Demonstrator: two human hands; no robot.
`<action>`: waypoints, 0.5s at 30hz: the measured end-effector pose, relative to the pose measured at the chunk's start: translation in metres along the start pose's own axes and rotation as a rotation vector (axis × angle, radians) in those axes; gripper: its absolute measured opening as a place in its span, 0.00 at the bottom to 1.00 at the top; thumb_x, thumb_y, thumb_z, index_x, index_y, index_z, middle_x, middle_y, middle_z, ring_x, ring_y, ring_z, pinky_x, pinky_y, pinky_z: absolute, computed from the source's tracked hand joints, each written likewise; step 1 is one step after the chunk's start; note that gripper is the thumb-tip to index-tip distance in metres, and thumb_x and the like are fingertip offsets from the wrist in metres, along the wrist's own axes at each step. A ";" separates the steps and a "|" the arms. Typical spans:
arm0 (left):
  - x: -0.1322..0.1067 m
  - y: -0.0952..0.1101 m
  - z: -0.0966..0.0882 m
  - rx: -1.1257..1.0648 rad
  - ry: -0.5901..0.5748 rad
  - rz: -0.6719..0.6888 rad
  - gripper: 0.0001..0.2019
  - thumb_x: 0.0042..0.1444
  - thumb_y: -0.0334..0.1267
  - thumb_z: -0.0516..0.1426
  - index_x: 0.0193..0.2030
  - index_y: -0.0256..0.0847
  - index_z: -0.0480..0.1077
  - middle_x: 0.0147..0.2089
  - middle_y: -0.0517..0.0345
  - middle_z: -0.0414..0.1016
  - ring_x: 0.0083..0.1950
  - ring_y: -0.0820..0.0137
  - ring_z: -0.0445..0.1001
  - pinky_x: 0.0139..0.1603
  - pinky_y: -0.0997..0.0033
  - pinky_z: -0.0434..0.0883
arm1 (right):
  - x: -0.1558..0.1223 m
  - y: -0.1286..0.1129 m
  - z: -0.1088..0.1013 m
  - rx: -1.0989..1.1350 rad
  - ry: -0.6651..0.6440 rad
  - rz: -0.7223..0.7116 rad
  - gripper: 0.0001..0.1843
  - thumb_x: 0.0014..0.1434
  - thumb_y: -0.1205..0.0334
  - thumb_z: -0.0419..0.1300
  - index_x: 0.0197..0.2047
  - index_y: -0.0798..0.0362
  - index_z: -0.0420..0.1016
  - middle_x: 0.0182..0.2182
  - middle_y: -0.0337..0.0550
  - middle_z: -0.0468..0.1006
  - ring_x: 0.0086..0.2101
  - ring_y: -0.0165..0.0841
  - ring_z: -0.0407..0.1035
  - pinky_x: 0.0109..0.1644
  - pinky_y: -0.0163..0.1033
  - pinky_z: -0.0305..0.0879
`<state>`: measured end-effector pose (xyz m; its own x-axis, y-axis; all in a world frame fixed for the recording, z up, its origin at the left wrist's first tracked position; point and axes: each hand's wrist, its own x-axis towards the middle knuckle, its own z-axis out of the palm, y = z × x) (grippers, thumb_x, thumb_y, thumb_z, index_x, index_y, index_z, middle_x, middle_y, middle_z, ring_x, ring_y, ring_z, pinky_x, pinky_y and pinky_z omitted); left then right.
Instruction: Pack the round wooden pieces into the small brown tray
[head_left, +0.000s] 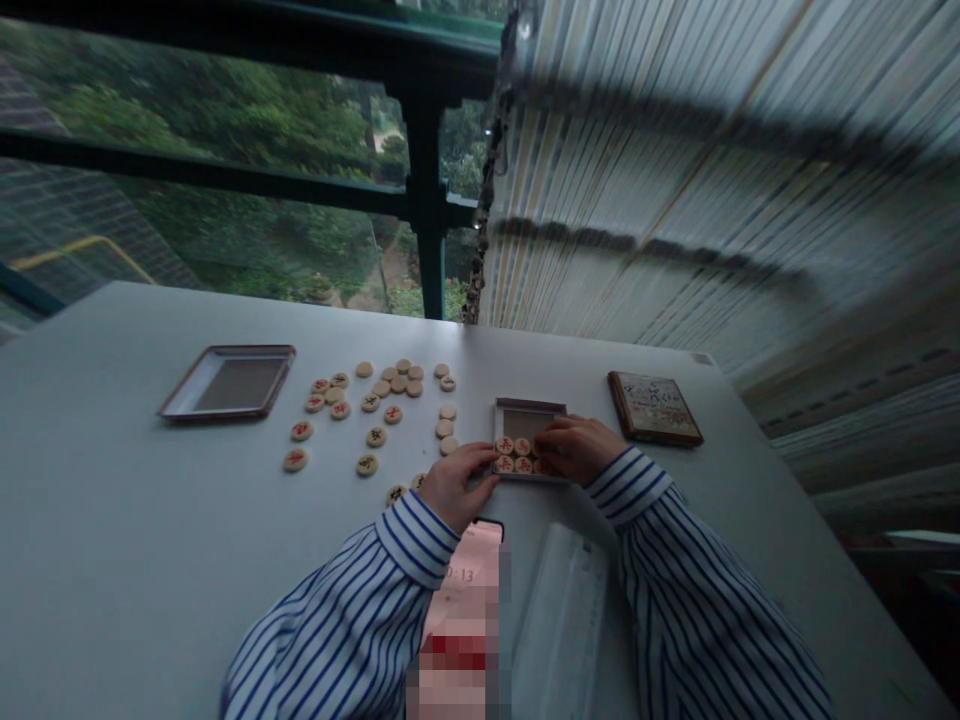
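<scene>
A shallow open box (530,404) lies on the white table, with several round wooden xiangqi pieces (505,465) with red characters in rows along its near side. At the box's left wall and near corner, my left hand (459,482) grips with fingertips and thumb. My right hand (579,447) reaches over the box's right wall, its fingers bent and closed at a xiangqi piece in the right part of the rows. That piece is mostly hidden by the fingers. Loose xiangqi pieces (393,415), some red, some black, some blank side up, are scattered left of the box.
A shallow lid or tray (257,413) lies at the far left, and a flat decorated box (660,407) at the right. Between my forearms are a phone (469,560) with a lit screen and a translucent plastic case (562,610). Behind the white table (187,560) stand windows and a striped blind.
</scene>
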<state>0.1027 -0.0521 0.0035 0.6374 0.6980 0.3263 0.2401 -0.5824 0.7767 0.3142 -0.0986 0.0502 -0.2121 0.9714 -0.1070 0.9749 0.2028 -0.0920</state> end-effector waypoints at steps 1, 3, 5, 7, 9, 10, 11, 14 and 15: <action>0.000 0.000 0.000 0.000 0.000 0.004 0.13 0.46 0.30 0.55 0.40 0.37 0.70 0.44 0.49 0.73 0.43 0.68 0.72 0.43 0.68 0.72 | 0.000 -0.001 -0.001 -0.002 0.001 0.000 0.09 0.54 0.60 0.53 0.37 0.46 0.73 0.36 0.41 0.74 0.35 0.32 0.66 0.35 0.34 0.57; 0.000 0.000 0.000 0.001 -0.001 0.007 0.13 0.46 0.30 0.55 0.40 0.38 0.70 0.44 0.49 0.73 0.43 0.68 0.72 0.43 0.69 0.72 | -0.001 -0.001 -0.003 -0.004 0.002 -0.001 0.10 0.54 0.60 0.53 0.38 0.46 0.73 0.35 0.41 0.74 0.35 0.32 0.66 0.35 0.34 0.57; 0.000 0.000 0.000 0.001 -0.002 0.002 0.12 0.46 0.30 0.55 0.40 0.38 0.70 0.44 0.49 0.73 0.43 0.68 0.72 0.42 0.69 0.72 | -0.001 -0.002 -0.004 -0.005 -0.002 -0.004 0.10 0.54 0.60 0.53 0.38 0.46 0.73 0.35 0.41 0.74 0.35 0.32 0.66 0.35 0.34 0.57; 0.000 0.000 0.000 -0.003 -0.003 -0.004 0.12 0.46 0.31 0.55 0.40 0.37 0.70 0.44 0.48 0.73 0.43 0.68 0.72 0.42 0.69 0.73 | -0.001 -0.002 -0.005 -0.010 -0.011 0.000 0.10 0.55 0.60 0.52 0.38 0.46 0.73 0.36 0.41 0.74 0.35 0.32 0.66 0.34 0.34 0.57; 0.000 0.000 0.000 -0.004 -0.002 -0.007 0.13 0.46 0.30 0.55 0.40 0.37 0.70 0.44 0.48 0.73 0.43 0.68 0.72 0.43 0.68 0.72 | -0.001 -0.002 -0.004 -0.016 -0.013 0.009 0.11 0.55 0.60 0.52 0.38 0.47 0.73 0.36 0.41 0.74 0.36 0.33 0.66 0.35 0.34 0.57; 0.000 0.000 0.000 -0.003 -0.001 -0.006 0.13 0.46 0.30 0.55 0.40 0.37 0.70 0.44 0.48 0.73 0.44 0.68 0.72 0.44 0.68 0.72 | 0.000 -0.002 -0.004 -0.017 -0.013 0.012 0.10 0.54 0.60 0.52 0.39 0.46 0.73 0.36 0.41 0.74 0.36 0.33 0.66 0.35 0.34 0.57; 0.000 0.000 0.000 -0.001 0.000 -0.005 0.13 0.45 0.30 0.55 0.40 0.37 0.70 0.44 0.48 0.73 0.44 0.67 0.72 0.44 0.68 0.72 | 0.000 -0.001 -0.003 -0.016 -0.015 0.015 0.11 0.54 0.60 0.52 0.39 0.46 0.73 0.36 0.41 0.74 0.36 0.32 0.66 0.35 0.34 0.57; 0.000 0.001 0.000 0.000 -0.005 -0.003 0.12 0.46 0.30 0.55 0.40 0.36 0.70 0.44 0.48 0.73 0.44 0.67 0.72 0.43 0.68 0.72 | 0.001 0.000 0.000 -0.008 -0.024 0.017 0.11 0.55 0.59 0.52 0.39 0.46 0.73 0.36 0.41 0.74 0.36 0.33 0.66 0.35 0.35 0.57; 0.001 0.001 0.000 0.000 -0.005 0.000 0.12 0.46 0.31 0.55 0.40 0.36 0.70 0.44 0.47 0.73 0.44 0.67 0.72 0.43 0.69 0.72 | 0.001 0.001 0.001 -0.010 -0.026 0.016 0.11 0.55 0.59 0.52 0.39 0.46 0.73 0.36 0.41 0.74 0.36 0.33 0.66 0.35 0.35 0.57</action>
<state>0.1029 -0.0523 0.0048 0.6415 0.6956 0.3236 0.2396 -0.5823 0.7769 0.3147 -0.0973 0.0490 -0.1978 0.9710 -0.1343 0.9788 0.1883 -0.0806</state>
